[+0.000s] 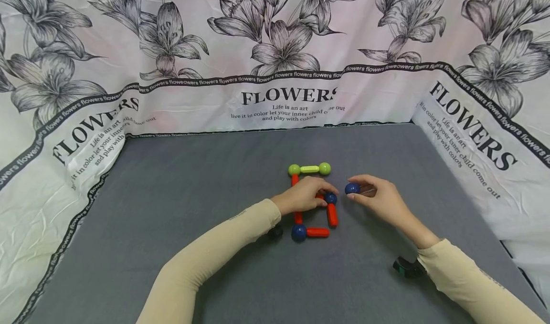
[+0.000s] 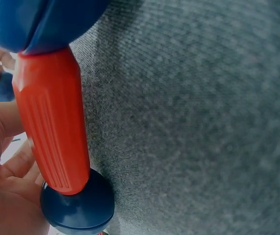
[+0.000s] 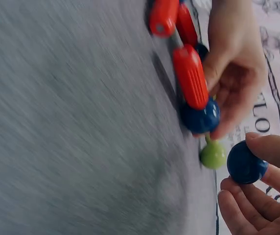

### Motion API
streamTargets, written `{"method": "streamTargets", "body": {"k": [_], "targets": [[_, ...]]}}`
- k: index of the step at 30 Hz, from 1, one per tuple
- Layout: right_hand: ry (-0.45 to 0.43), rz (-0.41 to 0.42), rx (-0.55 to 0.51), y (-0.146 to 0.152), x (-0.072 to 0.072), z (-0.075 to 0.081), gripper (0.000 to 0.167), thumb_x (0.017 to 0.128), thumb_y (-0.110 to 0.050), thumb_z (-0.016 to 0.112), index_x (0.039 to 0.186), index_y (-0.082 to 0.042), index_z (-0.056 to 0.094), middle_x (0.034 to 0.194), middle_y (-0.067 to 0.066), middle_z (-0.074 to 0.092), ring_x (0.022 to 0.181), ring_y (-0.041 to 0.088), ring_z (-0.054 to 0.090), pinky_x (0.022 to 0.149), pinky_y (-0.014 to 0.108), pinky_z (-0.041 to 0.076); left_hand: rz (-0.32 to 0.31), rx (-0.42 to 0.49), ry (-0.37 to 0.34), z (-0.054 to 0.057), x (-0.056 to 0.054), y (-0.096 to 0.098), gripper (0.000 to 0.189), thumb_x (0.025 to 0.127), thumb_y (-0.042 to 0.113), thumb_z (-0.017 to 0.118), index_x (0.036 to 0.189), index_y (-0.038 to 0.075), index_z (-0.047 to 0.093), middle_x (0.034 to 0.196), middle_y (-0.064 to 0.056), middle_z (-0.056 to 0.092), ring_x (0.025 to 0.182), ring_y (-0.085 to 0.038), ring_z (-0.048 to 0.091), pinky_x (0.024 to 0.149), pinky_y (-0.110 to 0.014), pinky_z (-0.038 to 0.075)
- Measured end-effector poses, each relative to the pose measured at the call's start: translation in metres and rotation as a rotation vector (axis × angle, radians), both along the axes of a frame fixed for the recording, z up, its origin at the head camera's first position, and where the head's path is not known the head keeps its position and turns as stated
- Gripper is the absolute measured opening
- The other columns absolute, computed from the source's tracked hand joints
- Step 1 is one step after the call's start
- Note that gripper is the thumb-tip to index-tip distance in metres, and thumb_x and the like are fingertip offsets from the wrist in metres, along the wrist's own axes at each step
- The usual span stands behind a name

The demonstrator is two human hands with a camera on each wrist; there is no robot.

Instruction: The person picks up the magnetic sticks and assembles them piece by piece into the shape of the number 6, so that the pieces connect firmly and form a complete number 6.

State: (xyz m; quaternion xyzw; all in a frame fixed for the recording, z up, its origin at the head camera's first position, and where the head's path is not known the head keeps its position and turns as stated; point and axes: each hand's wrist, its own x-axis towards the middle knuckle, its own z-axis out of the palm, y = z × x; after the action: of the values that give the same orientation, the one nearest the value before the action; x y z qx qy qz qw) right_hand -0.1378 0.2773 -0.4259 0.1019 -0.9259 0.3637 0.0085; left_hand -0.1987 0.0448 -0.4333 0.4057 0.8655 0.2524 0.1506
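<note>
My left hand (image 1: 307,193) reaches over a shape of magnetic rods and balls, its fingers gripping a blue ball (image 1: 331,198). A red rod (image 1: 333,215) extends from that ball toward the near side. In the left wrist view, another red rod (image 2: 54,122) joins two blue balls beside the hand. My right hand (image 1: 382,197) pinches a loose blue ball (image 3: 246,162) between thumb and fingers, just right of the shape. At the near left corner, a larger blue ball (image 1: 299,233) has a red rod (image 1: 318,232) pointing right. My left hand hides the shape's middle.
At the far end, a light green rod (image 1: 310,169) links two green balls (image 1: 324,168). Both lie on a grey cloth-covered table (image 1: 193,171). A dark strapped device (image 1: 408,267) is by my right sleeve. Flower-printed sheets (image 1: 283,99) enclose the table's back and sides.
</note>
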Motion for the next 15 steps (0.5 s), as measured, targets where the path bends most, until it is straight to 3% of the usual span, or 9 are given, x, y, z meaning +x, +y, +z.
{"method": "streamTargets", "body": {"k": [3,9,15], "targets": [[-0.019,0.002,-0.019,-0.003,0.014,-0.001,0.037,0.089,-0.034,0.075,0.121,-0.017,0.066,0.111,0.008,0.071,0.093,0.019,0.070,0.075,0.024,0.057,0.002,-0.004,0.003,0.000,0.000,0.000,0.041,0.091,0.016,0.071,0.131,0.020,0.064,0.129,0.002,0.067,0.113,-0.009,0.062,0.102,-0.020,0.049],[-0.059,0.044,-0.070,-0.010,0.040,-0.005,0.034,0.085,-0.032,0.078,0.115,-0.020,0.068,0.105,0.002,0.071,0.085,0.003,0.065,0.074,0.022,0.055,0.004,0.002,0.012,-0.001,0.001,0.000,0.041,0.091,0.016,0.071,0.132,0.019,0.064,0.129,0.002,0.067,0.112,-0.009,0.062,0.100,-0.021,0.049],[-0.051,0.096,-0.152,-0.016,0.057,-0.012,0.035,0.082,-0.027,0.082,0.112,-0.017,0.069,0.105,0.001,0.069,0.084,0.002,0.064,0.074,0.022,0.057,0.005,-0.004,0.019,-0.001,0.000,0.000,0.041,0.091,0.017,0.071,0.132,0.020,0.064,0.130,0.002,0.067,0.111,-0.008,0.062,0.098,-0.020,0.050]]}}
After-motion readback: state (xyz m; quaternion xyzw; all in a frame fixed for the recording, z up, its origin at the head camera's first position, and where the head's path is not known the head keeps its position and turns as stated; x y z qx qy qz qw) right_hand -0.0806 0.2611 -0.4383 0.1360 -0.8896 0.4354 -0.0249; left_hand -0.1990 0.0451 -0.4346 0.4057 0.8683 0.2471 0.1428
